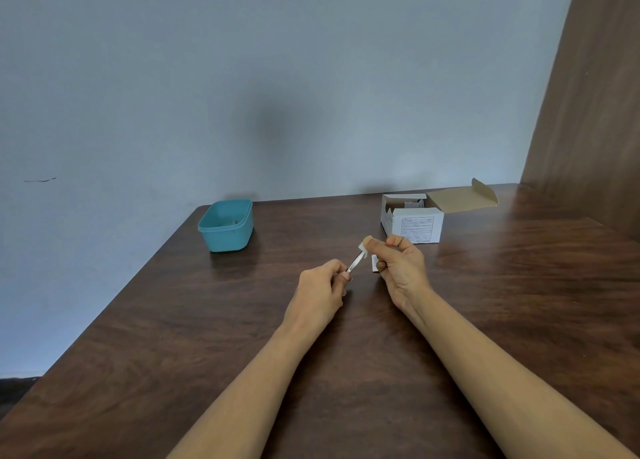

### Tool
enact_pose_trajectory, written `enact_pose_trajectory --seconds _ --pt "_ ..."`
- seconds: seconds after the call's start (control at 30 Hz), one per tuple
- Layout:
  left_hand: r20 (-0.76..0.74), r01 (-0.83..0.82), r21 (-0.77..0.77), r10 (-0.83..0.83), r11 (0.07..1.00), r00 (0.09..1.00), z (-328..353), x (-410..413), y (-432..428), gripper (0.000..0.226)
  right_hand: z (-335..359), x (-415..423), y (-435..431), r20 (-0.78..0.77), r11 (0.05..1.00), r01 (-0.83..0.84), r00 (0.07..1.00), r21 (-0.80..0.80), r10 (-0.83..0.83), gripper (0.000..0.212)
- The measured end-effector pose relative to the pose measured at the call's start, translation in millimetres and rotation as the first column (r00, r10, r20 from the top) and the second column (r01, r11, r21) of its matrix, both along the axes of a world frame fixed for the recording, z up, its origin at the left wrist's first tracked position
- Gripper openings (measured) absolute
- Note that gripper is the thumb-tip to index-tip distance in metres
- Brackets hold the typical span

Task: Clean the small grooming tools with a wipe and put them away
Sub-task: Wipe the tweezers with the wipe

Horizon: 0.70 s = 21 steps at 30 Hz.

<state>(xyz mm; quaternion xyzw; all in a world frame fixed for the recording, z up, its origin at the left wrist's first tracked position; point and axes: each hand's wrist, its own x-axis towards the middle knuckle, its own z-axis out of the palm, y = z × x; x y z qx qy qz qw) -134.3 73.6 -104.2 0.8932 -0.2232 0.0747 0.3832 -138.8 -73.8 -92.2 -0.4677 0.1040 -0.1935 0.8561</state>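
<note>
Both bare forearms [485, 351] are stretched forward. A metal tool [356, 262] is pinched in the left grip [323, 287], a wipe [364, 247] in the right grip [401, 264].

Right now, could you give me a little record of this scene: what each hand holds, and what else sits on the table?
left hand: grips the lower end of the tool
tool: thin, metal, tilted up to the right
right hand: pinches the wipe around the tool's upper tip
wipe: small, white, at the thumb
tub: teal, no lid, far left; something small inside, too small to tell
box: white card, flap open, far right
table: dark wood
</note>
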Motion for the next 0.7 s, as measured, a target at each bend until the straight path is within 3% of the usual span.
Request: enact_pose_trajectory --seconds 0.7 --pt "-0.004 0.004 -0.011 -0.004 1.0 1.0 -0.3 0.5 0.6 0.014 2.7 -1.9 1.4 -0.003 0.999 -0.018 1.0 -0.03 0.018 0.032"
